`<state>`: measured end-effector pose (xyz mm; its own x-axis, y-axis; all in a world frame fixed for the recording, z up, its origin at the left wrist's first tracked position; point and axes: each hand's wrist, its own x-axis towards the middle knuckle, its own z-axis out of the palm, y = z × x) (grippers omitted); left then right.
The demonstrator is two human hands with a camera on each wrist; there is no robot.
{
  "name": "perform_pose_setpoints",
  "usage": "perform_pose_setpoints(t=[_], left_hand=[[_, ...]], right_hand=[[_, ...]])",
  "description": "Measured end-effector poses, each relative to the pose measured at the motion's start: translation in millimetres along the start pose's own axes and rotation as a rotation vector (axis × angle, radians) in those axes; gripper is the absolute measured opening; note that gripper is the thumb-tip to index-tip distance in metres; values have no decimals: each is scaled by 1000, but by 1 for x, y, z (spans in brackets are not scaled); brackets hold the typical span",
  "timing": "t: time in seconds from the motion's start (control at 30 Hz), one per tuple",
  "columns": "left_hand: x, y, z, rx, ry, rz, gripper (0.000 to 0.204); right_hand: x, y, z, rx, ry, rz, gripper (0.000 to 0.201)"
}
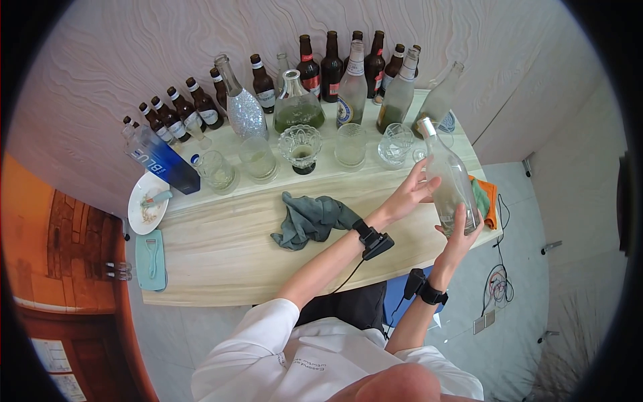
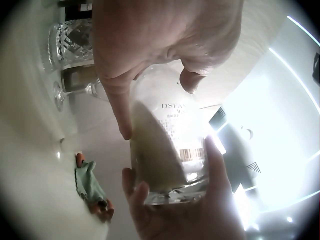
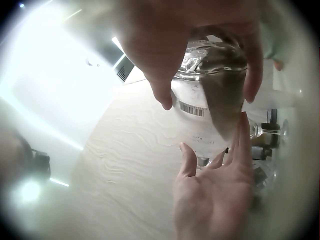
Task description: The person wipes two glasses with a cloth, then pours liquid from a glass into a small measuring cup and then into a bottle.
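Observation:
A clear glass bottle with a pale capped neck is held up, tilted, over the right end of the table. My left hand holds it near the shoulder, thumb and fingers on opposite sides. Around the base, my right hand grips it from below. Small print and a barcode show on the bottle in the left wrist view, where the fingers of the right hand flank the bottom. In the right wrist view the left hand lies along the bottle's far part.
A dark grey-green cloth lies crumpled mid-table. Glasses, including a goblet, stand in a row before several bottles. At left are a blue bottle, a white plate and a teal tray. An orange-and-green cloth lies at the right edge.

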<state>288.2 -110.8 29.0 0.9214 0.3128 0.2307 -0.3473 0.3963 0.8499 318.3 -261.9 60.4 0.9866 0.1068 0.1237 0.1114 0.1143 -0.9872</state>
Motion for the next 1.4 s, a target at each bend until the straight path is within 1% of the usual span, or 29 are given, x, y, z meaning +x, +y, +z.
perform_pose_setpoints(t=[0.1,0.2,0.47,0.7,1.4], left_hand=[[0,-1,-2,-13,-2,-33,84],[-2,1,-3,-15,-8,-61,77],[-4,1,-3,-47,-11,-57,71],[-3,-4,-5,-94,3,-67,64],[-5,-2,-4,-204,-57,-53,66]], right_hand=[[0,-6,3,-39,6,-12,69],[0,-10,5,-96,13,-26,69],[7,-21,6,-253,7,-31,76],[6,-30,12,-288,10,-35,80],[4,-42,18,-353,27,-72,76]])
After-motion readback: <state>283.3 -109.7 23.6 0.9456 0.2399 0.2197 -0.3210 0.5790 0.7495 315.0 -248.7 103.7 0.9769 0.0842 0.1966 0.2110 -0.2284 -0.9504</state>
